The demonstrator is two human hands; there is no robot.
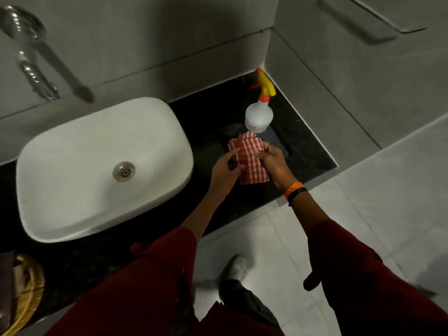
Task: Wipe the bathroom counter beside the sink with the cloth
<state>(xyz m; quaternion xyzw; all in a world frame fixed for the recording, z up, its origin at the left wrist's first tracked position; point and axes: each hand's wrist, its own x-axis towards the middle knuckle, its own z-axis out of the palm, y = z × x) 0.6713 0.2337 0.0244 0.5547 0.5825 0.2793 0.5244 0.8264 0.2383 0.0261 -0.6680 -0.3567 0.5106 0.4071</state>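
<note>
Centre frame, left hand [224,169] and right hand [272,161] pinch opposite edges of a folded red-checked cloth [249,161] over the black counter [308,151]; it looks soft, light, best bunched flat under the palm.

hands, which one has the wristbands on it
The right hand: an orange band and a black band circle its wrist. The left hand, also holding the checked cloth, has a bare wrist.
</note>
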